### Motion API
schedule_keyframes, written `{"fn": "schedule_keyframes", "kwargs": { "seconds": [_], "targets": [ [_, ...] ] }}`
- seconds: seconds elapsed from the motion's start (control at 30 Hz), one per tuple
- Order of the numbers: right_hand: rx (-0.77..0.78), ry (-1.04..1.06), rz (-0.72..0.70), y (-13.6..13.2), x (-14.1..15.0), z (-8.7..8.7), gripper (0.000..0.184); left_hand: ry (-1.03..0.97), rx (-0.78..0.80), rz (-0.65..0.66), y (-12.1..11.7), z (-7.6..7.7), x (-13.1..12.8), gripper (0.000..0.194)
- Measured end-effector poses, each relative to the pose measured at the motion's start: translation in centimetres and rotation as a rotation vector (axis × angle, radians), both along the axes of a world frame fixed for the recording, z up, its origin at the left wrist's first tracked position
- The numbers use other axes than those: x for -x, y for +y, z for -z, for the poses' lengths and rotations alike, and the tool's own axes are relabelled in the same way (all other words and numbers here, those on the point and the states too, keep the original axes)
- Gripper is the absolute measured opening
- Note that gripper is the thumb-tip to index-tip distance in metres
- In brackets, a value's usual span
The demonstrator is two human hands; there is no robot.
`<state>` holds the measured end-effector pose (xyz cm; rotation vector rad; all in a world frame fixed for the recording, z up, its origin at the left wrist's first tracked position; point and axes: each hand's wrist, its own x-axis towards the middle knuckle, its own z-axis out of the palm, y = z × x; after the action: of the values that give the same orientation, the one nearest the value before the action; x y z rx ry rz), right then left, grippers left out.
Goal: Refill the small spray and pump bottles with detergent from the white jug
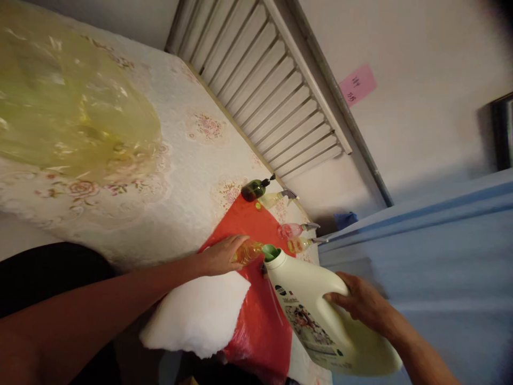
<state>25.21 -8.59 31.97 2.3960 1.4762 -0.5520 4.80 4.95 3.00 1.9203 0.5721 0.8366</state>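
Left forearm [100, 307], fingers [239, 240] curled round bottle [251, 251], right fingers [346, 280] round jug [320, 315], floral cloth [172, 139] beside metal bars [306, 67].

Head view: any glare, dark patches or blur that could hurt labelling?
Head view: bright glints on the yellow plastic; head view, lower left: the black shape loses nearly all detail; head view, top right: the corner falls dark; head view, centre: the label on the jug shows, but its small print is too soft to read.

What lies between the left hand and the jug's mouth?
In the head view, a see-through yellowish bottle; the left hand holds it, its neck toward the jug.
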Motion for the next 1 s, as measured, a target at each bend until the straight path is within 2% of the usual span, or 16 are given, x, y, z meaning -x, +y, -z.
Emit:
{"fn": "schedule_keyframes", "kwargs": {
  "seconds": [0.37,1.0],
  "targets": [
    [0.016,-0.008,0.01,0.07,-0.01,0.02,0.036,-0.013,-0.013,-0.012,0.05,0.68,-0.27,0.078],
    [0.012,-0.02,0.022,-0.15,0.15,-0.15,0.037,-0.033,-0.018,-0.012,-0.01,0.7,-0.31,0.078]
  ]
}}
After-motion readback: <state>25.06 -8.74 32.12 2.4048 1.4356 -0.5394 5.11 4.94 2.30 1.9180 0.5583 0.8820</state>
